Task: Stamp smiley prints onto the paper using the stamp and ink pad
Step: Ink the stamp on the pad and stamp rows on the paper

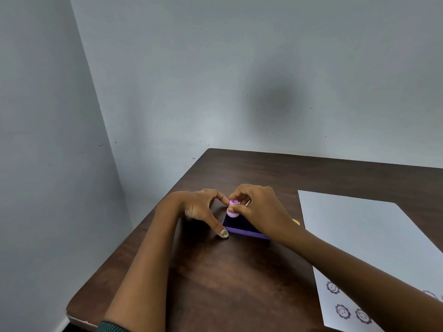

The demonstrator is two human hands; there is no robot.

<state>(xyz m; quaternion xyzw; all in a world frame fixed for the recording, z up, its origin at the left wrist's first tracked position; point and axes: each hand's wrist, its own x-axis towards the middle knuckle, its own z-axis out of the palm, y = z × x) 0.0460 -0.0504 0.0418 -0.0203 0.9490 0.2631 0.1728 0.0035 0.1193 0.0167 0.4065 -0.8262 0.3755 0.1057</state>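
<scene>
— While the right hand (259,209) is pinching the lilac stamp (232,210), where is it sitting?
— It's pressing down on the purple ink pad (242,227), on the brown table (239,279).
— And the left hand (203,208)?
— Spread wide, thumb and fingertip bracing the pad's edges. The paper (359,231), with smiley prints (342,310), is lying to the right.

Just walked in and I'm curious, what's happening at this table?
A person is stamping smiley prints. The right hand presses a small purple stamp onto the purple ink pad, while the left hand steadies the pad on the dark wooden table. To the right lies a white paper with several smiley prints already near its close edge.
</scene>
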